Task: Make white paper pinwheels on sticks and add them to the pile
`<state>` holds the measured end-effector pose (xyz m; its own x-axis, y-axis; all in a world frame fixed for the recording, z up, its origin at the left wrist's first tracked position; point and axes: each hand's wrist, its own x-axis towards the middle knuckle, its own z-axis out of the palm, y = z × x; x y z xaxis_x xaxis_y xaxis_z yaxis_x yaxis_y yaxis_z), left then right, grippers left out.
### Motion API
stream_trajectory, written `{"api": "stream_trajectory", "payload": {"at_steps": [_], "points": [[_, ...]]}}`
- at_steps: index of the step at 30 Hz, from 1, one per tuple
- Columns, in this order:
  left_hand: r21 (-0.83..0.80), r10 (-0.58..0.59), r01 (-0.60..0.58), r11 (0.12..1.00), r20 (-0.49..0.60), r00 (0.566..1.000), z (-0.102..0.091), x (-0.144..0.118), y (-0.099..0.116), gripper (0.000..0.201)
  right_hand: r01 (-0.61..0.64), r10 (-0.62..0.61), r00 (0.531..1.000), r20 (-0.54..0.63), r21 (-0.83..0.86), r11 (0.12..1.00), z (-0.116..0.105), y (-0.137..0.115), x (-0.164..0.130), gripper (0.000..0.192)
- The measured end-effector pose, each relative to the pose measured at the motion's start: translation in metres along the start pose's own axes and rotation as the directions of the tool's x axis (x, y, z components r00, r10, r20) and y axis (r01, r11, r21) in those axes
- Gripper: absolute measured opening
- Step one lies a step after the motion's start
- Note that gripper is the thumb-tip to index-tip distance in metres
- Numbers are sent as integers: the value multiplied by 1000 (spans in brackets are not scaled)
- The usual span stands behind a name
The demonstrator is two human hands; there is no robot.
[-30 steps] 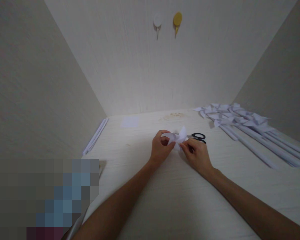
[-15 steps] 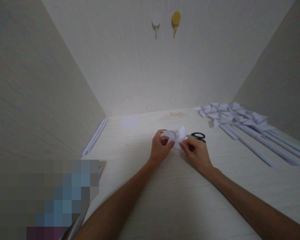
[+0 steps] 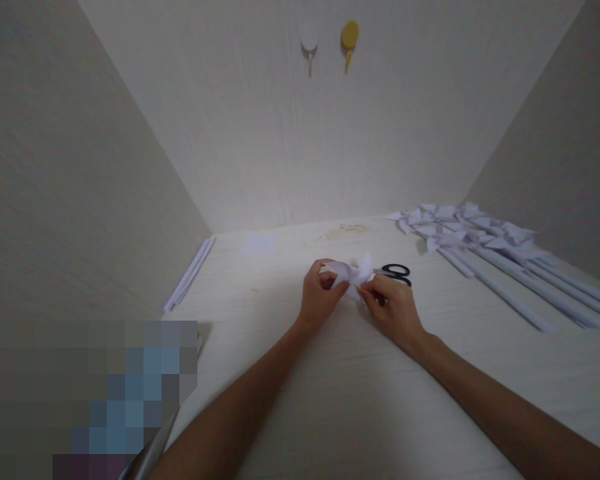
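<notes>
A white paper pinwheel (image 3: 344, 271) with curled blades is pinched between the thumb and fingers of my left hand (image 3: 321, 295). My right hand (image 3: 391, 299) is closed at the pinwheel's right side. Its thumb and forefinger grip a thin, tan, toothpick-like stick (image 3: 358, 287), whose tip is at the middle of the paper; whether it goes through cannot be made out. Just beyond my right hand lie scissors (image 3: 396, 270) with black handles, their blades mostly hidden behind the hand and the paper.
Finished-looking paper pinwheels (image 3: 445, 230) on rolled paper sticks (image 3: 500, 293) are heaped at the right. Several paper rolls (image 3: 190, 273) lie along the left edge. A flat paper square (image 3: 258, 244) and small tan bits (image 3: 353, 229) are at the back. A yellow hook (image 3: 350, 35) hangs on the wall.
My right fingertips have shifted slightly at the pinwheel's middle, and the tan stick between them now shows. My left hand keeps its hold on the paper.
</notes>
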<state>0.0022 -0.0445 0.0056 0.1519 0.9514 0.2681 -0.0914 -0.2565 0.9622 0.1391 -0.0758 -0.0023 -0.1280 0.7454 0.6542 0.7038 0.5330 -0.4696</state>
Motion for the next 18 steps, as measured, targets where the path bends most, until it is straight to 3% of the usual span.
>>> {"api": "stream_trajectory", "payload": {"at_steps": [6, 18], "points": [[61, 30, -29, 998, -12, 999, 0, -1, -1, 32, 28, -26, 997, 69, -33, 999, -1, 0, 0, 18], [108, -4, 3, 994, 8, 1000, 1, -1, 1, 32, -71, 82, 992, 92, -116, 991, 0, -2, 2, 22]]}}
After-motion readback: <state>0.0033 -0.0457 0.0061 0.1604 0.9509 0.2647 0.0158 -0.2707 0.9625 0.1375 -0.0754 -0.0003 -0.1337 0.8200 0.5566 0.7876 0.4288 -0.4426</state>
